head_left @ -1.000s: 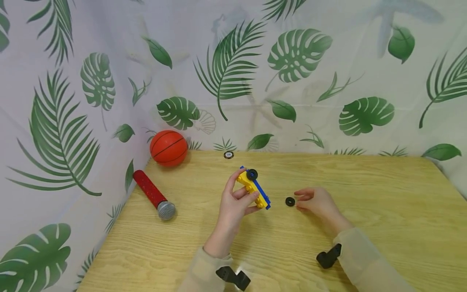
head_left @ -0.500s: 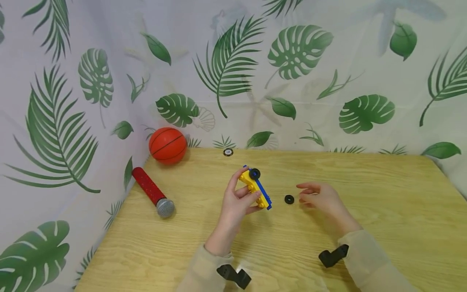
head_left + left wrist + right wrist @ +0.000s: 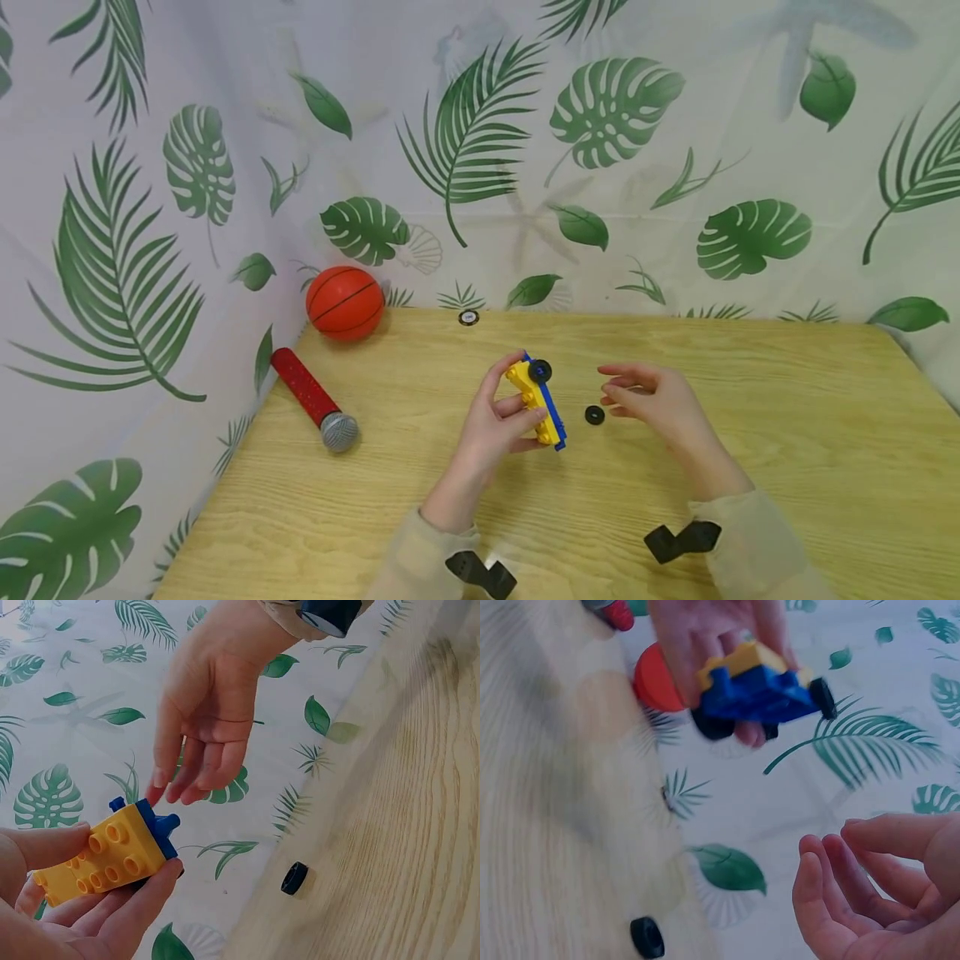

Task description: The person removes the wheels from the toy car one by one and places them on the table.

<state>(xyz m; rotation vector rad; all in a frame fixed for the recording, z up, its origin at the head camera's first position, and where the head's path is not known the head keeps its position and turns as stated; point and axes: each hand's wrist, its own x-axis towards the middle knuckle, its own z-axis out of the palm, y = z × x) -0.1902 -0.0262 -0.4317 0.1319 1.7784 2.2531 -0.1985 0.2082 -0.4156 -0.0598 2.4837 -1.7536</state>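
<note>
My left hand (image 3: 491, 421) grips a yellow and blue toy car (image 3: 538, 408) above the table, fingers on its ends and thumb along its side. Yellow studs show on the car (image 3: 112, 855) in the left wrist view, and two blue axle stubs at its near end carry no wheel. Black wheels sit at the other end of the car (image 3: 765, 690) in the right wrist view. A loose black tire (image 3: 595, 415) lies on the table between the hands. My right hand (image 3: 652, 400) hovers just right of it, fingers loosely bent, holding nothing.
The wooden table (image 3: 787, 433) meets a leaf-print curtain (image 3: 480, 150) at the back and left. An orange toy basketball (image 3: 345, 303) and a red microphone (image 3: 313, 398) rest at the left. A poker chip (image 3: 468, 317) lies by the back edge.
My left hand has shifted slightly right with the car, which is now a little steeper. My right hand has drawn back from beside the tire and risen slightly; the tire stays put.
</note>
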